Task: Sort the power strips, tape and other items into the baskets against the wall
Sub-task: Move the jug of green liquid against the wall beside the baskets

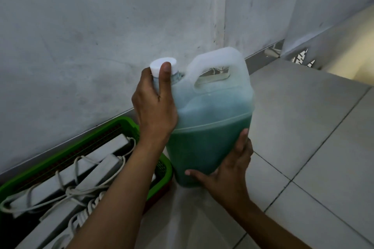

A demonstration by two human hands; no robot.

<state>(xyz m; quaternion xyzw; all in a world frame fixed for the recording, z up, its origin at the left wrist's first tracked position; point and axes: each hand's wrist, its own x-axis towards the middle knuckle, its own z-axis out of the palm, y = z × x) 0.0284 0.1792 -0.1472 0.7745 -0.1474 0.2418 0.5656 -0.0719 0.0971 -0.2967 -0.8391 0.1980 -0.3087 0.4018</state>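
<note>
A translucent plastic jug [214,119], about half full of green liquid, has a white cap and a moulded handle on top. It is tilted, near the wall corner. My left hand [155,105] grips its neck and shoulder, thumb on the cap. My right hand [226,170] cups the lower right side and bottom of the jug. To the left, a green basket [119,125] against the wall holds several white power strips [97,170] with tangled white cords. No tape is in view.
A grey wall [101,36] with a metal baseboard runs behind the basket and jug. Pale floor tiles [313,137] spread to the right. A red edge shows under the green basket's near corner.
</note>
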